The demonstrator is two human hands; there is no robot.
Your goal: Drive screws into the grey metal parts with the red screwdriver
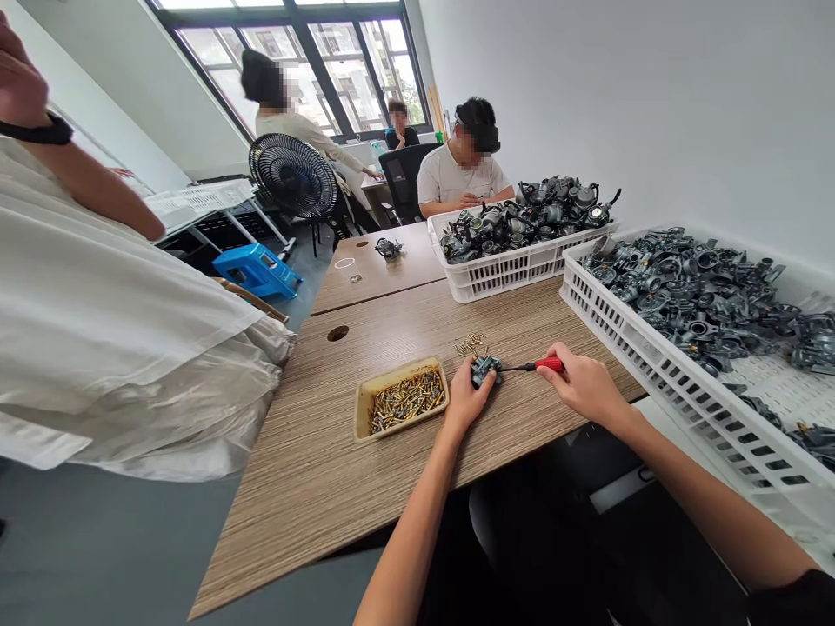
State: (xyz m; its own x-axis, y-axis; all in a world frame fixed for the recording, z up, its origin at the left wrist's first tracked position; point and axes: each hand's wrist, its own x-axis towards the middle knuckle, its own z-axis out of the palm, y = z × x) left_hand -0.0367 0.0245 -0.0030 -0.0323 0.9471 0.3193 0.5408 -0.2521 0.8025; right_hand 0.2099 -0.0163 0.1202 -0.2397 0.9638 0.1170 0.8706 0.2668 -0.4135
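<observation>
My left hand (468, 396) is closed around a small grey metal carburetor body (484, 369), holding it just above or on the wooden table. In my right hand (580, 381) is a screwdriver with a red handle (548, 363). Its dark shaft points left and its tip meets the carburetor body; the exact contact spot is too small to make out. Just beyond the carburetor body lies a small pile of brass pieces (470, 344). To the left of my left hand stands a tan tray (360, 416) filled with many small brass and grey parts (408, 400).
A white crate (658, 348) of grey carburetor bodies stands at right; another white basket (470, 283) holds assembled carburetors. One carburetor (389, 249) sits on the far table. A person in pale clothing stands close at left. Beyond are a black fan (293, 174), a blue stool (257, 269) and a seated co-worker.
</observation>
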